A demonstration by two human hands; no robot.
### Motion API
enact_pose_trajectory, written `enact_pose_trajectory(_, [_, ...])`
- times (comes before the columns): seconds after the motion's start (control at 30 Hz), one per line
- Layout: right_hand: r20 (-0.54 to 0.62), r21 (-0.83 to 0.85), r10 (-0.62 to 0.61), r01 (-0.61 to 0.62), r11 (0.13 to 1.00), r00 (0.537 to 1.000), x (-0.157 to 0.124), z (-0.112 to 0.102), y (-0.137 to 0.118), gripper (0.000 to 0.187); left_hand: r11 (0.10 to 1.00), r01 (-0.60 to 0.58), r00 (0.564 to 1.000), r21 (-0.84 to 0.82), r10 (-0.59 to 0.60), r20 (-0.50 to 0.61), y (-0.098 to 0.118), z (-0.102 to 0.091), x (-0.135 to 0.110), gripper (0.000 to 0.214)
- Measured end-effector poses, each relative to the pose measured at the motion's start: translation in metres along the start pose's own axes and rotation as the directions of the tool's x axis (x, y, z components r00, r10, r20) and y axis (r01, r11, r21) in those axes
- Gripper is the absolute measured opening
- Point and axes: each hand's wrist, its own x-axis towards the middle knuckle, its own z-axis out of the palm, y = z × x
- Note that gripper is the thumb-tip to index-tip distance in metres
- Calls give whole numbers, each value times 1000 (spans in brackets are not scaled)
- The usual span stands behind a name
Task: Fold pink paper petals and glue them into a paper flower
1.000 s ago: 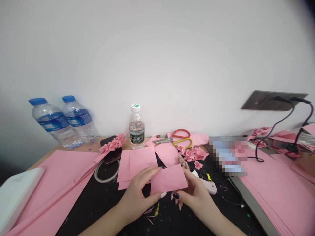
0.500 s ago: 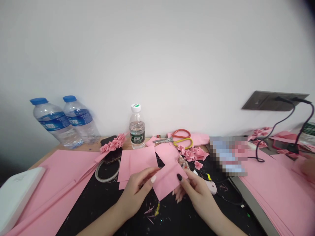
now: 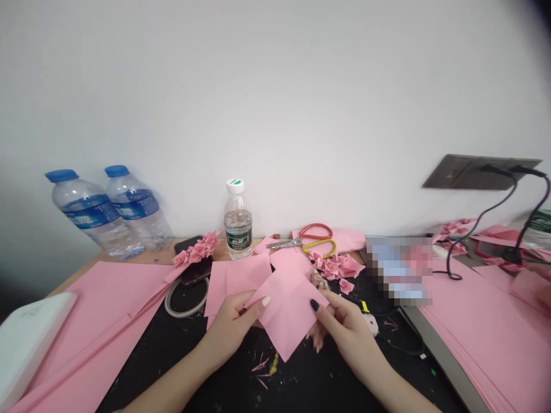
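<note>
A creased square of pink paper (image 3: 287, 312) is held up between both hands, one corner pointing down toward me. My left hand (image 3: 241, 315) pinches its left corner, the thumb lying on top. On the opposite corner, my right hand (image 3: 340, 321) grips with a dark-nailed thumb above and fingers beneath. Behind the held square lie flat pink sheets (image 3: 241, 274). Folded pink paper roses (image 3: 338, 267) sit beyond the right hand. Scissors (image 3: 307, 242) with one red and one yellow handle rest on pink paper near the wall.
Left are two large water bottles (image 3: 92, 215), a white box (image 3: 32, 350), big pink sheets (image 3: 99, 310) and a tape roll (image 3: 186, 312). A small bottle (image 3: 238, 221) stands at the back. Cables run from a wall socket (image 3: 477, 172); another person's hand (image 3: 543, 295) shows at far right.
The pink square has been opened out wider and now lies more spread, its lower corner nearer me. My left hand has moved slightly left. The view has shifted a little.
</note>
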Motion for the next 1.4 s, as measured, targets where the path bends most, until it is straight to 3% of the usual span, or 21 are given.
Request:
enact_pose_trajectory(0.43, [43, 185, 98, -105, 977, 994, 0, 1, -6, 31, 975, 103, 988, -195, -78, 132, 6, -5, -4, 24])
enact_pose_trajectory(0.63, [137, 373, 138, -180, 910, 981, -2, -1, -3, 30, 861, 230, 966, -454, -145, 215, 3, -11, -6, 14])
enact_pose_trajectory(0.77, [126, 461, 190, -227, 858, 974, -3, -4, -1, 24, 794, 301, 951, -529, -212, 225, -1, -13, -6, 16])
enact_pose_trajectory(1.0, [190, 489, 158, -233, 840, 969, -3, -4, -6, 14, 749, 268, 955, -606, -125, 268, -3, -14, -7, 23])
enact_pose_trajectory(1.17, [153, 474, 81, -145, 868, 985, -3, -3, -8, 28, 764, 315, 935, -563, -149, 321, 1, -13, -7, 31])
enact_pose_trajectory(1.3, [41, 178, 140, -145, 973, 989, -2, 2, -3, 25, 894, 331, 925, -303, -242, 294, 2, -8, -7, 22])
enact_pose_trajectory(1.4, [14, -13, 153, -153, 988, 988, -2, 6, -2, 24, 959, 258, 939, -114, -221, 262, 1, -6, -7, 27])
